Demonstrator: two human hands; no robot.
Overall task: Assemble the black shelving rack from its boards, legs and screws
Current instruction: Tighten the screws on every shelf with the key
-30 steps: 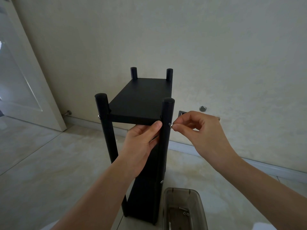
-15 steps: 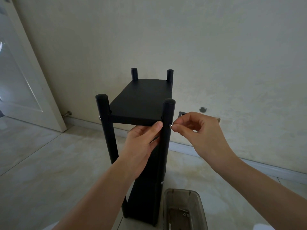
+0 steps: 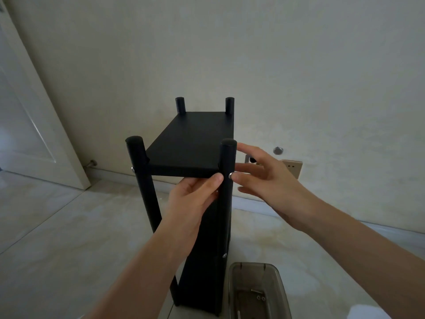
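Door point(image 3: 30, 125) stood at the far left, leaning open against the pale wall, with the tiled floor point(image 3: 69, 238) below it. Next came the black rack point(image 3: 188, 143), upright on that floor, its top board sitting between four round legs. The near-left leg point(image 3: 142, 180) carried a silver screw head point(image 3: 132, 169) at board height. My left hand point(image 3: 193, 199) was under the front edge of the top board, thumb pressed against the near-right leg point(image 3: 226, 180), fingers curled up behind it out of sight, so I gripped the corner there. A screw point(image 3: 230, 174) sat in that leg's right side, and my right hand point(image 3: 264, 178) was beside it with fingers spread wide and straight, one fingertip just touching the screw head, holding nothing. Low at the right, a clear plastic box point(image 3: 257, 293) lay on the floor beside the rack with a few small screws point(image 3: 259, 297) inside.
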